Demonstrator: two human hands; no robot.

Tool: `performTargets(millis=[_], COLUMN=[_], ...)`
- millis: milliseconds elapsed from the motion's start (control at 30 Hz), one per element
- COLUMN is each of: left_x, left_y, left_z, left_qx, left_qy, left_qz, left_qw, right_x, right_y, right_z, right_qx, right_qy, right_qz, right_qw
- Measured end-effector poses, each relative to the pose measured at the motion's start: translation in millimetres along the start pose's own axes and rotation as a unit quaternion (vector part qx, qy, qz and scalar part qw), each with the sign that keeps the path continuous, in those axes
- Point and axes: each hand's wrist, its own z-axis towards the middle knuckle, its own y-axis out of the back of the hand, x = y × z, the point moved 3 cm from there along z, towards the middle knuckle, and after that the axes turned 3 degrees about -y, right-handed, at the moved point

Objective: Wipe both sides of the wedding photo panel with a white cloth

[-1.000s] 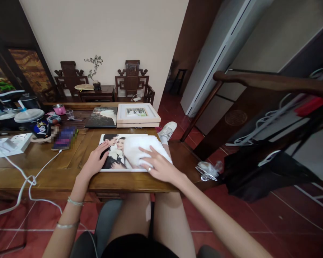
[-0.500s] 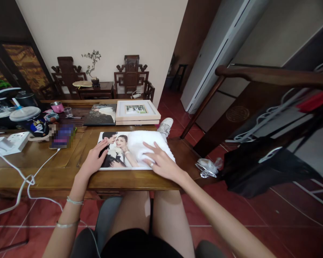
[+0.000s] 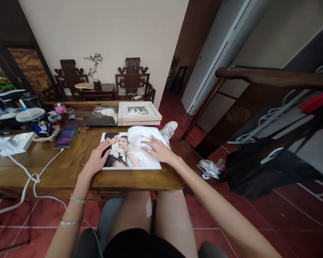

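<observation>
A glossy photo album with a couple's picture on it lies flat near the table's front edge. My left hand rests on the album's left side, fingers stretched out and holding nothing. On the right part of the album lies a fluffy white cloth, bunched up and covering that side. My right hand presses onto this cloth, its fingers sunk into the folds, with a ring on one finger. The cloth reaches past the album's upper edge.
Behind the album are a dark photo panel and stacked white picture frames. A phone on a white cable, a lidded cup and a power strip stand at left. A wooden chair is on the right.
My right hand has pushed the white cloth up and away from me, uncovering the album's lower right corner. Its fingers are closer together. My left hand stays on the album.
</observation>
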Motion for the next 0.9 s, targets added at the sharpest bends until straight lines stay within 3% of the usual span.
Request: performTargets(millis=[133, 233, 433, 533, 633, 767, 900], left_x=[1, 1, 0, -2, -3, -1, 3], left_y=[-0.2, -0.7, -1.2, -1.0, -1.1, -1.8, -3.2], left_z=[-1, -1, -1, 0, 0, 0, -1], left_qx=[0.001, 0.001, 0.003, 0.003, 0.006, 0.006, 0.002], left_qy=[-0.001, -0.002, 0.000, -0.003, 0.002, 0.000, -0.004], left_qz=[-0.002, 0.000, 0.005, 0.005, 0.001, 0.000, 0.003], left_qw=[1.000, 1.000, 1.000, 1.000, 1.000, 1.000, 1.000], right_x=[-22, -21, 23, 49, 64, 54, 21], right_y=[-5, -8, -4, 3, 9, 8, 2], right_z=[41, 42, -30, -68, -86, -72, -25], right_qx=[-0.013, -0.024, -0.022, 0.017, 0.055, 0.067, 0.037], right_qy=[-0.033, -0.030, 0.005, 0.028, 0.068, 0.098, 0.068], right_qz=[-0.010, -0.022, -0.024, 0.007, 0.025, 0.032, 0.004], right_qw=[0.999, 0.999, 0.999, 0.999, 0.996, 0.992, 0.997])
